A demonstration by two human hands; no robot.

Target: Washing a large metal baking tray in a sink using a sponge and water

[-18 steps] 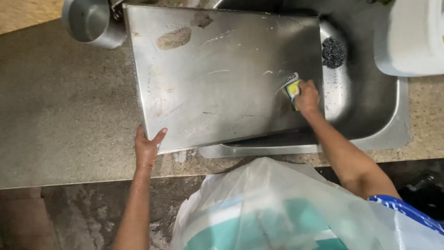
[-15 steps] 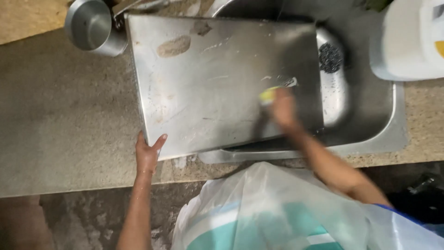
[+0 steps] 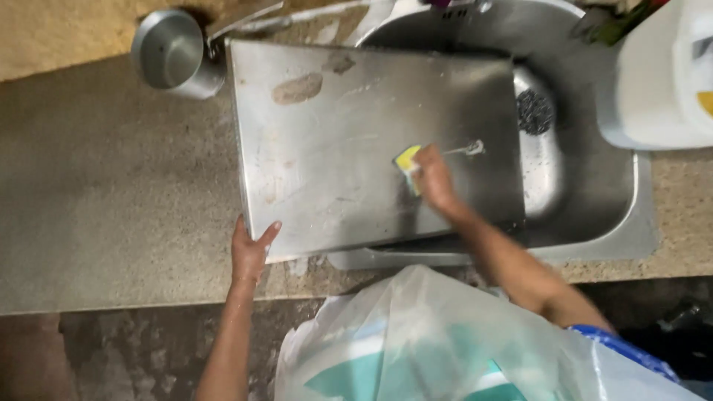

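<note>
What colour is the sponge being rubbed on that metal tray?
Yellow, as far as it shows: the sponge peeks out from under the right hand in the head view.

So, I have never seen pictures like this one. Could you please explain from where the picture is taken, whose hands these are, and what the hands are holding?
The picture comes from a camera worn on a person's head, looking straight down, so both arms belong to that person. There is no machine here. A large metal baking tray lies half over a steel sink and half on a speckled stone counter. The left hand grips the tray's near corner. The right hand presses a yellow sponge against the tray's surface, which bears a brown stain. A small metal pot stands on the counter beyond the tray, and a white plastic jug stands at the right.
</note>
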